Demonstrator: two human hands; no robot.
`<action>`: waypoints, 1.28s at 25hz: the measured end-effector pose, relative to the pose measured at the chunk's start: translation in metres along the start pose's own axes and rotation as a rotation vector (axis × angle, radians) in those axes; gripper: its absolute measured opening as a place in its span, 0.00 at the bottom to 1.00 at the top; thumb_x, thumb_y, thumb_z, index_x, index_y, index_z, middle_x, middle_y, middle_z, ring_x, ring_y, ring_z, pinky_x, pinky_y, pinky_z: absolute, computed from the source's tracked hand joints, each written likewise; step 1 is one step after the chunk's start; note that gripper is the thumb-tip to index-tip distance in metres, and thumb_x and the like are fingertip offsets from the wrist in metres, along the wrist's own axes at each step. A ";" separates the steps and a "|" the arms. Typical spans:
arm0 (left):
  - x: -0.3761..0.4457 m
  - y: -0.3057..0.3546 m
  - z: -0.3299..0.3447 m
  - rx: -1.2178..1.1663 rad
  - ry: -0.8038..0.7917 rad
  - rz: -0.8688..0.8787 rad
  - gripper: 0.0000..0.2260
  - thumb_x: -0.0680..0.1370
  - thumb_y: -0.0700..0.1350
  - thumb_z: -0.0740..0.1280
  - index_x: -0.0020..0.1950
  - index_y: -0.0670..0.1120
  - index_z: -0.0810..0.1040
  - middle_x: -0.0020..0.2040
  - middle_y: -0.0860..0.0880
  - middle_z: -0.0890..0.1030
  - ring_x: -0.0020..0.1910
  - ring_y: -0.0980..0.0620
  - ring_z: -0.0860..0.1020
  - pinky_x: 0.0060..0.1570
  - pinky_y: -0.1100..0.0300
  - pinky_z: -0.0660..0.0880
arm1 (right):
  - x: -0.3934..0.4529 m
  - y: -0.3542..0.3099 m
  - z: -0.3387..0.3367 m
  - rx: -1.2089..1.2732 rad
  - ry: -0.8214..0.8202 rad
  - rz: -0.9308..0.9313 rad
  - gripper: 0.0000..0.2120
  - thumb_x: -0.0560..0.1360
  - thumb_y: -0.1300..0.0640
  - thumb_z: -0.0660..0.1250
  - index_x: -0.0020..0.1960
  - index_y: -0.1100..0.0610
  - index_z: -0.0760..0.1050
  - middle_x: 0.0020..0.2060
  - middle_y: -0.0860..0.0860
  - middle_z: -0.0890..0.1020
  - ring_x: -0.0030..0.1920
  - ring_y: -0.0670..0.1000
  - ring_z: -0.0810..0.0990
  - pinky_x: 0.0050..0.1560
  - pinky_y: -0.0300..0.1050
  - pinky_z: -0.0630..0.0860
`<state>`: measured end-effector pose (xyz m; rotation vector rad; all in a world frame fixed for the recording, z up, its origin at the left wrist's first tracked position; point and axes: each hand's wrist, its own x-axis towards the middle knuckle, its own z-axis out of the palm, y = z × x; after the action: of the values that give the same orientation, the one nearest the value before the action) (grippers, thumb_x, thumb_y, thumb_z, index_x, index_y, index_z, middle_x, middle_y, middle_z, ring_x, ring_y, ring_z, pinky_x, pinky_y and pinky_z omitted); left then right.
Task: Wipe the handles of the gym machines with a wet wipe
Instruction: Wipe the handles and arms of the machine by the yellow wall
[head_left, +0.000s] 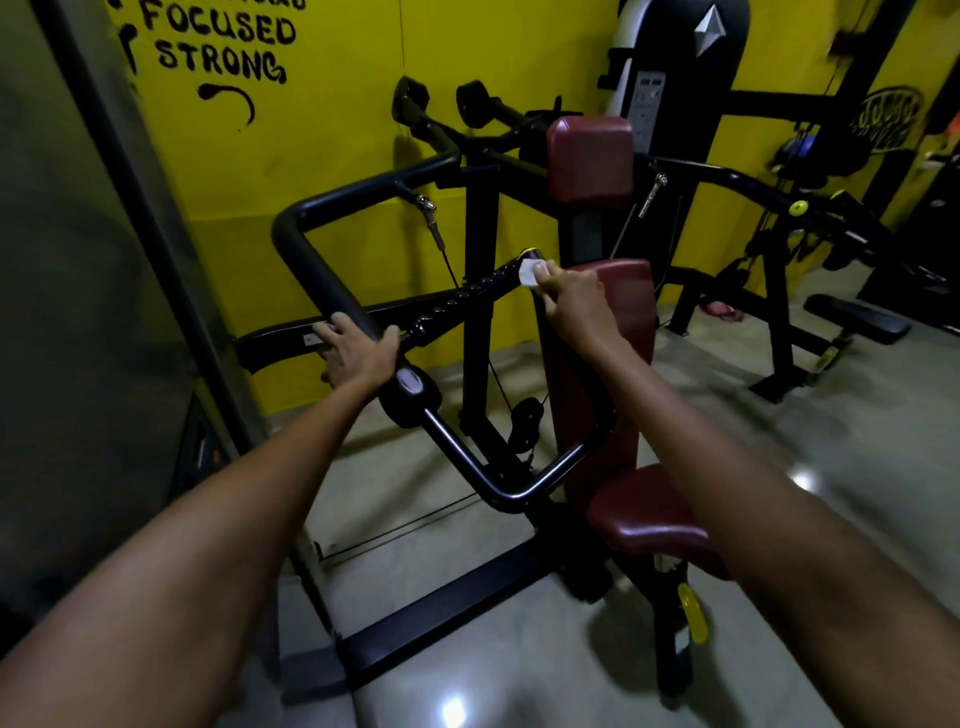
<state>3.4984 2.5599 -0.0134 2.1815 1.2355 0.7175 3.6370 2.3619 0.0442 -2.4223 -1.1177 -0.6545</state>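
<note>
Left hand (356, 349) wrapped around thick, smooth black tubular machine arm (317, 270), grip curled over its matte surface. Right hand (571, 299) pinching small crumpled white wet wipe (529, 273) between thumb and fingers, pressed against end of ribbed black rubber handle (467, 301), beside its yellow cap. Glossy maroon padded vinyl seat back (631, 312) directly behind. Polished grey floor (779, 415) reflecting light.

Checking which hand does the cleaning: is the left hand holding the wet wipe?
No, the right hand pinches the white wet wipe at the ribbed handle, while the left hand grips the thick black bar.
</note>
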 end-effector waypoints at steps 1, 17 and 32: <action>0.003 -0.006 0.001 -0.045 0.019 0.012 0.30 0.76 0.55 0.63 0.69 0.38 0.58 0.72 0.38 0.56 0.64 0.36 0.66 0.59 0.44 0.66 | -0.010 0.001 -0.001 -0.003 0.001 0.011 0.16 0.78 0.63 0.59 0.64 0.62 0.72 0.60 0.61 0.77 0.51 0.64 0.79 0.51 0.56 0.76; 0.011 0.014 0.002 -0.284 -0.066 -0.116 0.25 0.77 0.39 0.59 0.72 0.39 0.55 0.76 0.41 0.52 0.72 0.39 0.59 0.70 0.42 0.52 | -0.070 -0.082 -0.003 0.108 -0.062 -0.020 0.13 0.72 0.70 0.60 0.50 0.60 0.80 0.42 0.60 0.83 0.44 0.58 0.81 0.43 0.49 0.76; 0.037 0.022 0.015 -0.070 0.043 -0.126 0.22 0.80 0.46 0.57 0.74 0.47 0.58 0.77 0.42 0.48 0.63 0.36 0.70 0.56 0.50 0.68 | 0.002 -0.081 0.073 -0.036 -0.369 -0.528 0.27 0.77 0.68 0.56 0.75 0.58 0.55 0.75 0.54 0.56 0.76 0.53 0.50 0.73 0.43 0.42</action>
<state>3.5383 2.5802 -0.0027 2.0214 1.3364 0.7478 3.5929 2.4501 -0.0019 -2.3390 -1.9463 -0.3758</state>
